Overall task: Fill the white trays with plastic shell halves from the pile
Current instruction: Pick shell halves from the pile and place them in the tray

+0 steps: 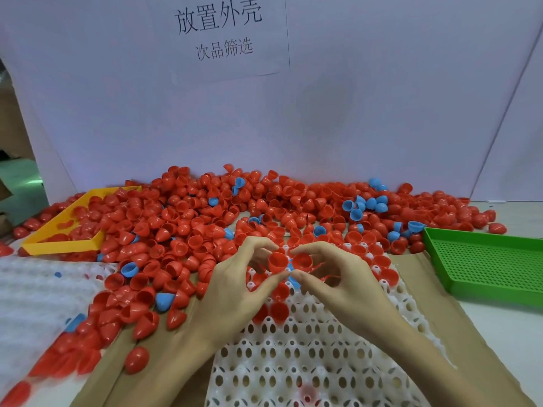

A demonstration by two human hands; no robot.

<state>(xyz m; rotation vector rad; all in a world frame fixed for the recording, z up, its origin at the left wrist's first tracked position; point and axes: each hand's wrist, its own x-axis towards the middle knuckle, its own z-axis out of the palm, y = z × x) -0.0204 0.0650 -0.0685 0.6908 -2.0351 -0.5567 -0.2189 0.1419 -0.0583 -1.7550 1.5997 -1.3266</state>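
The white tray (308, 356) runs off the bottom edge of the frame, and its far end is buried under red shells, so its full outline is hard to make out. A second white tray (38, 292) at the left edge is blurred. At centre frame, the left hand (235, 292) pinches a red shell half (277, 262) between thumb and fingers; the right hand (343, 277) pinches another red shell half (302, 261) just beside it. A blue piece (293, 282) between the thumbs is mostly hidden. Both held halves hover above the tray's far rows, in front of the pile (235, 212) spread across the worktop.
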